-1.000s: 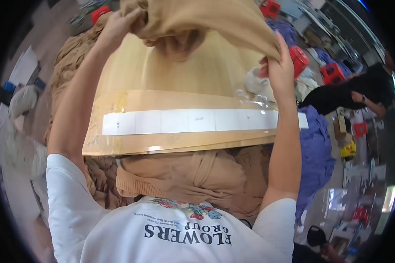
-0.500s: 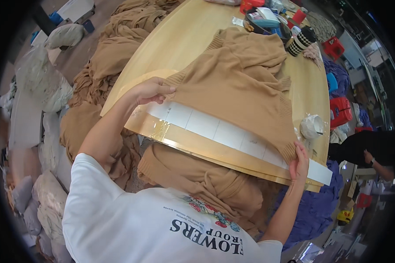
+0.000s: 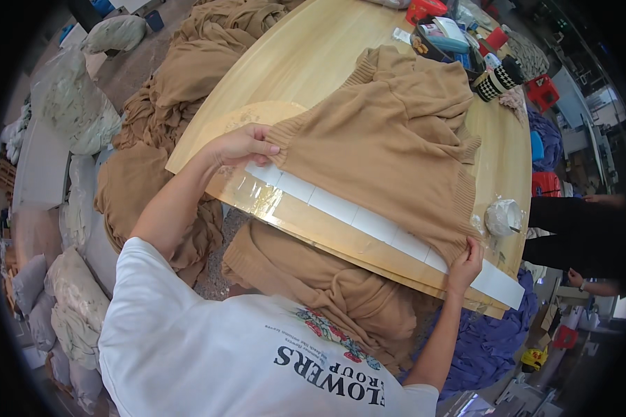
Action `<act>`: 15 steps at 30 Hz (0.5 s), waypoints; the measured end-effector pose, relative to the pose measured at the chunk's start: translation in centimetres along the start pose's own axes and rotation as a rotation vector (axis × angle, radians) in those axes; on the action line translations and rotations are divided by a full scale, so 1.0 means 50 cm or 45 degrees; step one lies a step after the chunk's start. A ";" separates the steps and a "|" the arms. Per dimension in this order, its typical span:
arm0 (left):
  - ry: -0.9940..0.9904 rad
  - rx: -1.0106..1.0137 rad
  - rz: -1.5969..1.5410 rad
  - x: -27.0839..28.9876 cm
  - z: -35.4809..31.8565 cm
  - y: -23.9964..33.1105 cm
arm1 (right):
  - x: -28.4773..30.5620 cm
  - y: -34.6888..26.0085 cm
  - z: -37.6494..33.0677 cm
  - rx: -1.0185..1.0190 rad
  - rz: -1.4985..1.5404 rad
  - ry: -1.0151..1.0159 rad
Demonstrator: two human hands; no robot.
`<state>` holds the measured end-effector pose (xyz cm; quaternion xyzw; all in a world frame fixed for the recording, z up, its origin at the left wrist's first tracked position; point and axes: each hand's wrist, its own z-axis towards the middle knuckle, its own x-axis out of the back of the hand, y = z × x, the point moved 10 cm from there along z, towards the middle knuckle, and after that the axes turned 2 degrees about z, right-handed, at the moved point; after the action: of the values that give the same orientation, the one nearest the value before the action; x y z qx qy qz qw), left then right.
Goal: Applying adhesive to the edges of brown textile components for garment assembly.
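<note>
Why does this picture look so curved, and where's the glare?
Head view: the fisheye lens bends straight edges near the black rim; head view again: glare whitens the clear tape on the wooden table, while the tan knit garment looks matte.

I have the left hand [image 3: 242, 146] and right hand [image 3: 467, 264] pinching a tan knit garment [image 3: 389, 142] over a white strip [image 3: 334, 208] on a wooden table [image 3: 275, 76].

left hand [image 3: 247, 144] pinches farther forward, right hand [image 3: 466, 267] pinches nearer in, forearms [image 3: 176, 201] spread apart.
</note>
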<state>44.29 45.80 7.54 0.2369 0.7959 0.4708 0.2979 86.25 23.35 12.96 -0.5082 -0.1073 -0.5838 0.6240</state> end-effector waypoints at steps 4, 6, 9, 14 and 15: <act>0.026 0.008 0.147 0.018 0.004 -0.019 | -0.014 -0.004 -0.006 0.019 -0.040 -0.034; 0.039 0.010 0.209 0.012 0.005 -0.018 | -0.010 -0.005 -0.002 0.043 -0.031 -0.017; 0.140 0.007 0.421 0.015 -0.001 -0.004 | -0.012 -0.003 -0.003 0.063 -0.007 -0.014; 0.211 -0.063 0.431 0.020 -0.017 0.010 | -0.015 -0.008 -0.005 0.061 -0.022 -0.015; 0.205 -0.062 0.431 0.017 -0.015 0.010 | -0.015 -0.002 -0.006 0.045 -0.030 -0.024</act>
<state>43.21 46.14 8.05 0.3218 0.7544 0.5507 0.1552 85.80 23.59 12.32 -0.5013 -0.1296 -0.5843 0.6249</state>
